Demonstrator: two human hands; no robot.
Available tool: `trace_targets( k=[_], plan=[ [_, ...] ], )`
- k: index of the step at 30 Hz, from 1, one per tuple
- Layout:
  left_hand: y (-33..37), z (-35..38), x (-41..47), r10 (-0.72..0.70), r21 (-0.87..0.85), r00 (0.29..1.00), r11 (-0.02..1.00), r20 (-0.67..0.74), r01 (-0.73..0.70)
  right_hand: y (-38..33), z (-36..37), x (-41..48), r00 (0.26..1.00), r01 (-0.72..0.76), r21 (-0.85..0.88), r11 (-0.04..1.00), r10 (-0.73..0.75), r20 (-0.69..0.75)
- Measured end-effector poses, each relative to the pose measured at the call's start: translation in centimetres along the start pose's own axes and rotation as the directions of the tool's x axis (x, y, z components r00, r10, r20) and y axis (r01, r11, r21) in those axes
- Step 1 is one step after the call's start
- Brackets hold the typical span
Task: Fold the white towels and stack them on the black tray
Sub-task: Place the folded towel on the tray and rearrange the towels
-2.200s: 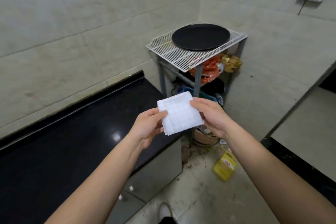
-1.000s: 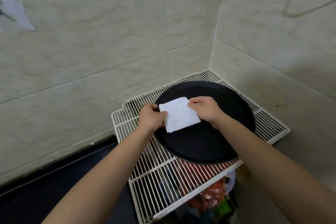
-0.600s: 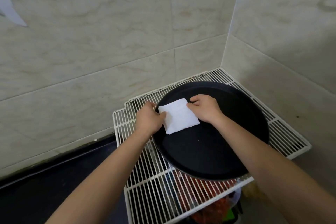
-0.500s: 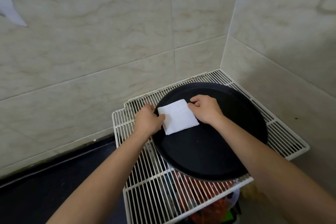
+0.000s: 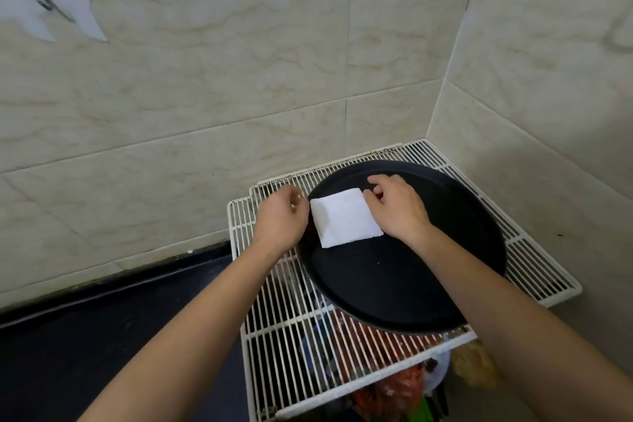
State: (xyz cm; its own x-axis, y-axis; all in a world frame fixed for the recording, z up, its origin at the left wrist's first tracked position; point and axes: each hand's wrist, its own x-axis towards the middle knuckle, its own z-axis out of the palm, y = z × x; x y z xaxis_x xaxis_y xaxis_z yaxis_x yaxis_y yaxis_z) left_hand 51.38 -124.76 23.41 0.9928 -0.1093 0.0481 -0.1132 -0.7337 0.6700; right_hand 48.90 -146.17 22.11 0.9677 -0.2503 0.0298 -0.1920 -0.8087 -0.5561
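Note:
A folded white towel (image 5: 344,217) lies flat on the left part of the round black tray (image 5: 445,271). My left hand (image 5: 281,219) hovers just left of the towel over the tray's rim, its fingers loosely curled and a small gap away from the cloth. My right hand (image 5: 397,207) sits at the towel's right edge, thumb tip touching the far right corner and the heel of the hand over the edge. Neither hand grips the towel. No other towel is in view.
The tray sits on a white wire rack (image 5: 284,336) in a tiled corner, walls close behind and to the right. Red and orange bags (image 5: 400,384) lie under the rack. A black countertop (image 5: 102,336) runs along the left wall.
The towel was carried from in front of me onto the tray and now lies flat there. My left hand has let go and drawn slightly left; my right hand's pinch has loosened.

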Motion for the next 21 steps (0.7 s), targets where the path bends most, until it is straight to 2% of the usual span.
trace_targets(
  k=[1, 3, 5, 8, 13, 21],
  plan=[
    [-0.5, -1.0, -0.3, 0.059, 0.051, 0.996, 0.997, -0.062, -0.056, -0.7, -0.1, -0.1, 0.998, 0.049, -0.027, 0.998, -0.050, -0.040],
    [-1.9, -3.1, -1.4, 0.143, 0.257, 0.978, 0.961, -0.153, -0.101, -2.5, -0.1, -0.4, 0.983, 0.146, -0.096, 0.985, -0.155, -0.095],
    [-4.2, -5.6, -2.8, 0.149, 0.429, 0.958, 0.903, -0.243, -0.031, -5.2, 0.8, -0.8, 0.957, 0.254, -0.145, 0.956, -0.270, -0.105],
    [-7.9, -9.5, -5.1, 0.145, 0.529, 0.937, 0.847, -0.317, 0.048, -9.7, 3.1, -1.4, 0.904, 0.401, -0.154, 0.903, -0.417, -0.094],
    [-14.8, -16.2, -11.7, 0.026, 0.564, 0.903, 0.789, -0.428, 0.244, -18.8, 9.0, -5.0, 0.798, 0.598, -0.127, 0.792, -0.603, -0.004],
    [-27.0, -31.6, -29.8, -0.088, 0.479, 0.709, 0.679, -0.700, 0.557, -38.6, 18.8, -19.0, 0.554, 0.832, 0.019, 0.555, -0.831, 0.048]
  ],
)
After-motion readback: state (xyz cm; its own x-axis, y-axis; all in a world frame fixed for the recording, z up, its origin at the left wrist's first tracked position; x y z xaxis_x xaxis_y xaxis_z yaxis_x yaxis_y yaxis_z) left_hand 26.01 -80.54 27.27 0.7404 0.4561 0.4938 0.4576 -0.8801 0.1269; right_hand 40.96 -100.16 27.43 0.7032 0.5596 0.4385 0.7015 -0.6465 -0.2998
